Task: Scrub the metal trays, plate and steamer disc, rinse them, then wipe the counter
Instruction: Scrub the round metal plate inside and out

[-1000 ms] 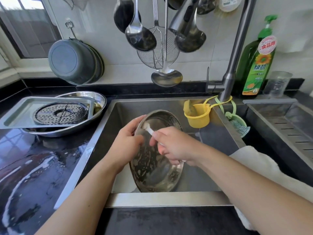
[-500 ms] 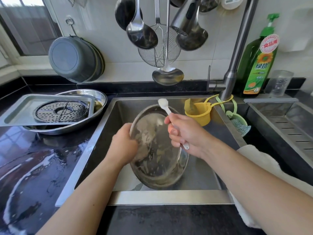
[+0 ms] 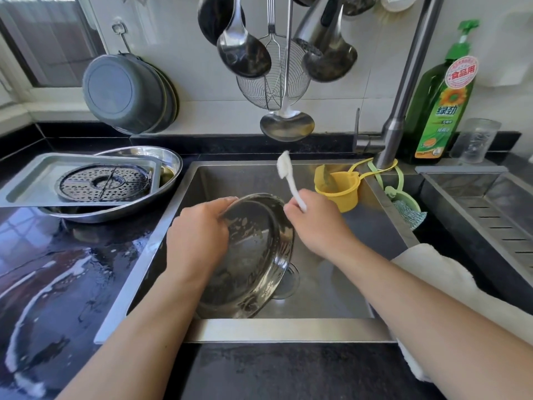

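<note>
Scrubbing: I tilt the soapy metal plate (image 3: 253, 255) over the sink (image 3: 340, 284) so suds drain into the basin.
Left hand (image 3: 199, 235): fingers curled round the plate's far-left rim, steadying it.
Right hand (image 3: 314, 226): fingers closed round the white brush (image 3: 290, 179), head raised clear of the plate.
Waiting: trays (image 3: 34, 180) and steamer disc (image 3: 103, 181), stacked on the worktop (image 3: 57, 284) at far left.

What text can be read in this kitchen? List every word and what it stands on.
"食品用": round red-and-white sticker on the green dish-soap bottle.
"绿劲": the bottle's green front label.
Smaller print lower on that label: too small to read.
White label at the top edge: blurred, unreadable.
</note>
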